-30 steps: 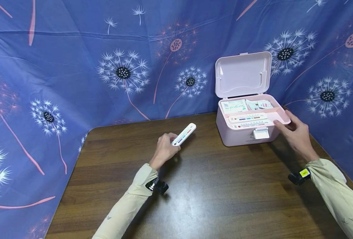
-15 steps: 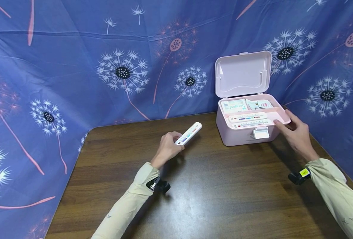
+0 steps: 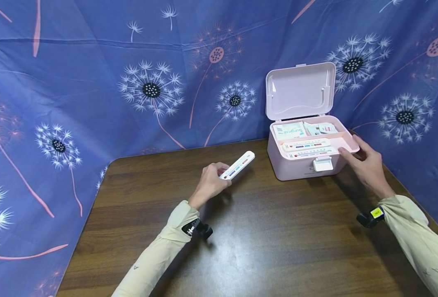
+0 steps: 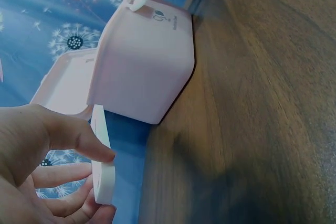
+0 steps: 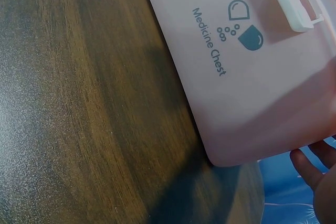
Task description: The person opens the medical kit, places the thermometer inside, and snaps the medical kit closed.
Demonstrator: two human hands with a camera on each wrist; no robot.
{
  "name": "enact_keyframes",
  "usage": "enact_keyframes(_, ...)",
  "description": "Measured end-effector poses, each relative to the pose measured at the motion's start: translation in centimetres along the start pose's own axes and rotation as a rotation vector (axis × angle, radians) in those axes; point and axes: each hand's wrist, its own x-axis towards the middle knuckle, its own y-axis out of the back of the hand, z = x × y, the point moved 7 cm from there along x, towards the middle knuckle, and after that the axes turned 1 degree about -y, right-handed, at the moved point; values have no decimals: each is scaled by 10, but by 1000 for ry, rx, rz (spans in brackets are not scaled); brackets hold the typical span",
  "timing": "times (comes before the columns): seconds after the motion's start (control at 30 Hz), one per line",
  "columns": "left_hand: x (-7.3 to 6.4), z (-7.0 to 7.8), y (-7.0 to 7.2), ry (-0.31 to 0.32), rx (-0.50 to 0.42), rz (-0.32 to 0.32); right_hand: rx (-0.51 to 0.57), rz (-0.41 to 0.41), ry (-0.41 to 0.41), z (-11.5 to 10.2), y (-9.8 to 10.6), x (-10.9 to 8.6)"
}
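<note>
My left hand (image 3: 209, 185) pinches a slim white thermometer case (image 3: 240, 164) with a printed scale and coloured marks. Its far end points up and right, above the table. In the left wrist view the thumb and fingertips clasp the case (image 4: 105, 181) edge-on. A pink medicine chest (image 3: 289, 170) stands at the back right with its lid (image 3: 300, 93) raised. My right hand (image 3: 368, 167) grips the chest's right rim, thumb at the front edge, the other fingers partly hidden behind. Two similar white cases (image 3: 305, 145) lie in its front compartment.
In the chest's rear compartments sit a packet marked Surgical (image 3: 289, 129) and a white-green packet (image 3: 320, 128). A white latch (image 3: 323, 164) hangs at the front. The brown wooden table (image 3: 263, 243) meets a blue dandelion-print cloth (image 3: 104, 103) behind and at the sides.
My left hand has moved slightly right and up with the thermometer case, towards the chest. The right hand keeps its hold on the rim.
</note>
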Motion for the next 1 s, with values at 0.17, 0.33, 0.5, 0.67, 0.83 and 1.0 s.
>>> enact_keyframes(0.17,0,4,1,-12,4,-2,5,-4,2,-3,0,0)
enact_keyframes(0.33,0,8,1,-26,-2,-2,13,-3,-1,-3,0,0)
enact_keyframes(0.5,0,12,1,-23,-9,-6,18,-1,-5,0,0,1)
enact_keyframes(0.67,-1,15,-1,-19,-9,-16,17,-3,-12,2,0,1)
enact_keyframes(0.83,-2,20,-2,-34,-22,-20,22,0,-19,2,-1,1)
enact_keyframes(1.0,-3,25,-1,-50,-26,-21,18,0,-17,2,0,1)
